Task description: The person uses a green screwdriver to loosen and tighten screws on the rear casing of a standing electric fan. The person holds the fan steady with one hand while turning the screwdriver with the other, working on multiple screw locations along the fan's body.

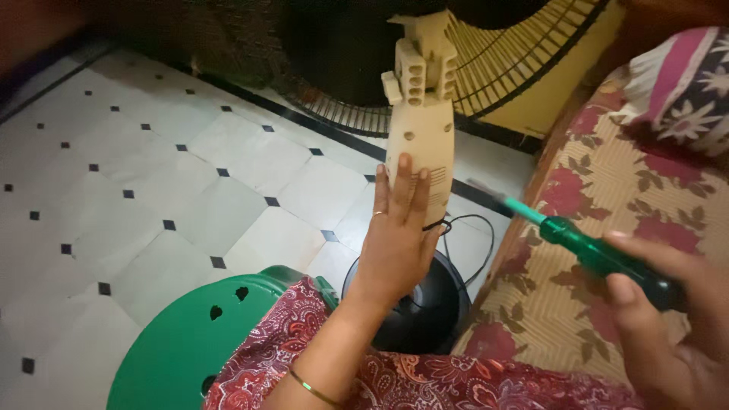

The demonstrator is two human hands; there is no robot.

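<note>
Near the middle, my left hand lies flat, fingers straight and released, against the cream fan motor housing. At right, my right hand is clenched round a green screwdriver above the floral couch.

Green plastic stool at the lower edge of a white tiled floor; floral-covered sofa along its right edge, patterned cushion on top.
</note>
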